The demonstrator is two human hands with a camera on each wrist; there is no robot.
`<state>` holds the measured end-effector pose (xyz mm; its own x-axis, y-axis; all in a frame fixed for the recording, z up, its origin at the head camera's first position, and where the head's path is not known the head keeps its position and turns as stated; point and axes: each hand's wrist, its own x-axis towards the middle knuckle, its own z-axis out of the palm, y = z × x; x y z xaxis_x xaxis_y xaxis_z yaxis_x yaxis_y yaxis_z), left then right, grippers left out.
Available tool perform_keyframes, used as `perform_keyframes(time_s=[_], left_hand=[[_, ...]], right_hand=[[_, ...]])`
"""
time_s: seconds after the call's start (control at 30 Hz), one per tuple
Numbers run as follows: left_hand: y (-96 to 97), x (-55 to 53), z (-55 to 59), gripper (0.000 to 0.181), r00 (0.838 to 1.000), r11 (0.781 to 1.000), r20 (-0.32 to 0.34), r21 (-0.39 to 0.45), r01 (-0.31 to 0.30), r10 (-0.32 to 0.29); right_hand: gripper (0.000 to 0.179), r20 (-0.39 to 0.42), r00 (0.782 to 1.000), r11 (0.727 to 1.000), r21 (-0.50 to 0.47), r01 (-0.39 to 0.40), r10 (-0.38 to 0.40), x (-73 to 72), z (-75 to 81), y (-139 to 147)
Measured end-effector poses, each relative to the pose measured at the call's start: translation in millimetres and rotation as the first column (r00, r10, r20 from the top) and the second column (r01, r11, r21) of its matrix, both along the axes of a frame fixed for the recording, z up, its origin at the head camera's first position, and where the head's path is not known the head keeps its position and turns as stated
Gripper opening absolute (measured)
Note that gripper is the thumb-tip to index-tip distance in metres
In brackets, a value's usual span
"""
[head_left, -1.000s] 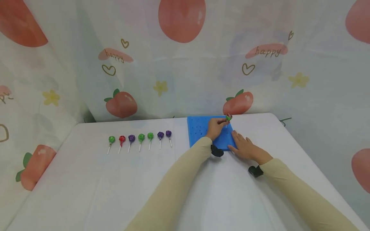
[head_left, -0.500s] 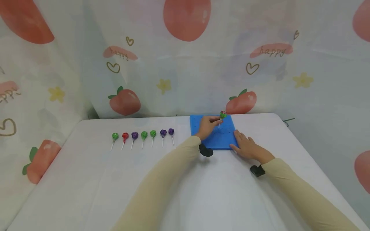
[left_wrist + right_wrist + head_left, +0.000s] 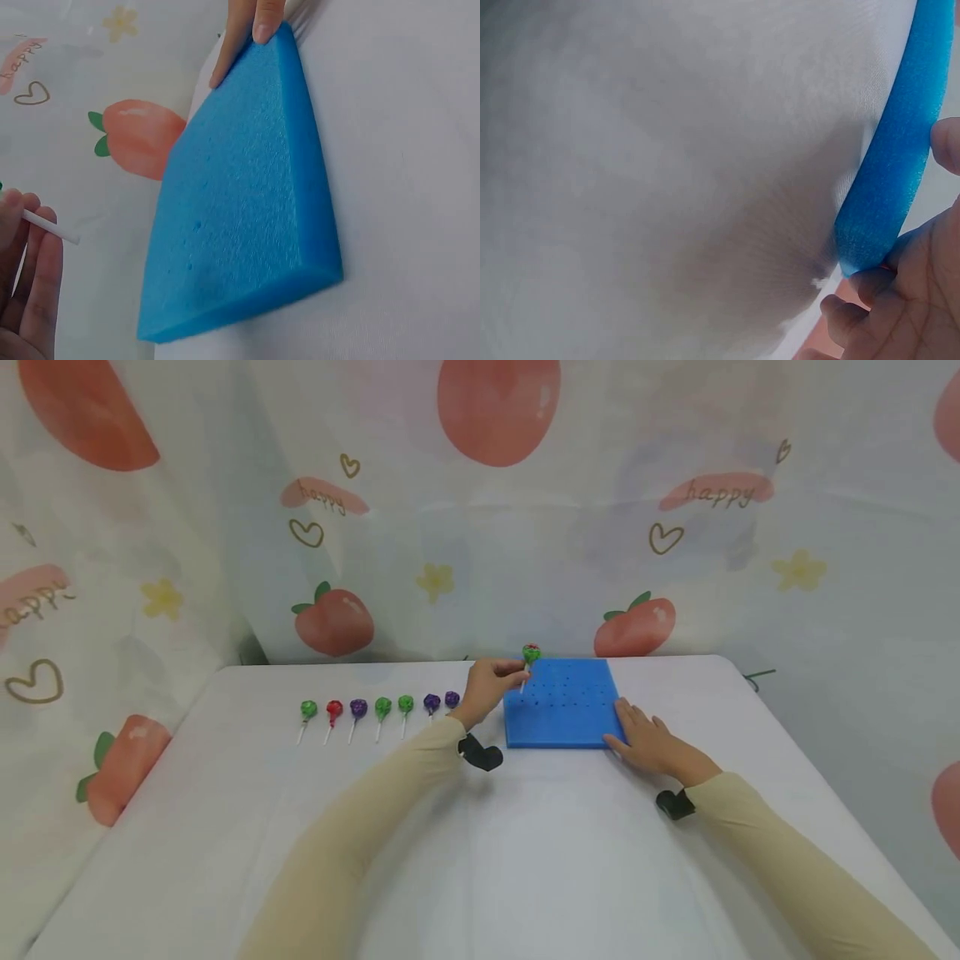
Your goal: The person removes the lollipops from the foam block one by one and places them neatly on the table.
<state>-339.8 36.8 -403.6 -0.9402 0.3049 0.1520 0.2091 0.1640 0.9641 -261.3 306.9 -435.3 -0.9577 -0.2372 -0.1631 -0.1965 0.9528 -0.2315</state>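
Observation:
My left hand [image 3: 483, 693] pinches the white stick of a green-and-red lollipop [image 3: 532, 652] above the left edge of a blue foam board [image 3: 558, 714]. In the left wrist view the stick [image 3: 56, 228] points out from between thumb and fingers, apart from the board; the candy is nearly all out of frame. Small holes dot the board's top. My right hand [image 3: 651, 745] lies with extended fingers along the board's right side, thumb near the front corner. In the right wrist view its fingers [image 3: 874, 283] touch the foam's edge.
Left of the board, several lollipops lie in a row on the white-covered table [image 3: 525, 843]: green [image 3: 308, 710], red [image 3: 334, 708], purple [image 3: 358, 708], more green and purple ones. My left wrist partly covers the row's right end. A printed curtain [image 3: 480, 552] hangs behind.
My left hand has moved left with the lollipop, from over the board's right part to its left edge. My right hand has stayed at the board's right side. The view has shifted slightly.

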Motion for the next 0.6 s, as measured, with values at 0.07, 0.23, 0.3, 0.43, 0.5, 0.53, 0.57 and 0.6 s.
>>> perform_keyframes(time_s=[0.07, 0.23, 0.3, 0.43, 0.5, 0.53, 0.57, 0.6], left_hand=[[-13.8, 1.1, 2.2, 0.03, 1.0, 1.0, 0.008, -0.014, -0.021, 0.021], [-51.0, 5.7, 5.9, 0.028, 0.998, 0.998, 0.01, -0.025, -0.058, 0.059], [-66.3, 8.4, 7.1, 0.028, 0.997, 0.996, 0.011, -0.021, -0.082, 0.082], [-97.7, 14.3, 6.9, 0.029, 0.99, 0.989, 0.025, -0.042, -0.14, 0.141], [-114.1, 19.1, 6.5, 0.03, 0.985, 0.985, 0.036, -0.055, -0.164, 0.166], [-121.9, 21.4, 5.8, 0.031, 0.983, 0.982, 0.037, -0.067, -0.175, 0.178], [-129.9, 24.1, 5.3, 0.032, 0.981, 0.979, 0.032, -0.079, -0.186, 0.189], [-137.8, 26.6, 4.4, 0.032, 0.979, 0.977, 0.035, -0.082, -0.197, 0.2]], right_hand=[[0.079, 0.001, 1.0, 1.0, 0.001, 0.0, 0.0, -0.1, 0.0, 0], [0.08, 0.009, 1.0, 1.0, -0.001, -0.001, 0.001, 0.2, -0.1, 1], [0.08, 0.013, 1.0, 1.0, -0.008, -0.001, 0.001, 0.2, 0.3, 1], [0.078, 0.006, 1.0, 1.0, -0.006, -0.009, 0.009, -0.5, 0.9, 0], [0.077, 0.001, 1.0, 1.0, 0.002, -0.016, 0.016, -0.8, 1.4, 0], [0.077, -0.001, 1.0, 1.0, 0.006, -0.018, 0.018, -0.9, 1.7, -1], [0.077, -0.001, 1.0, 1.0, 0.005, -0.021, 0.021, -0.8, 2.2, -1], [0.077, 0.0, 1.0, 1.0, 0.004, -0.021, 0.021, -0.7, 2.8, 0]])
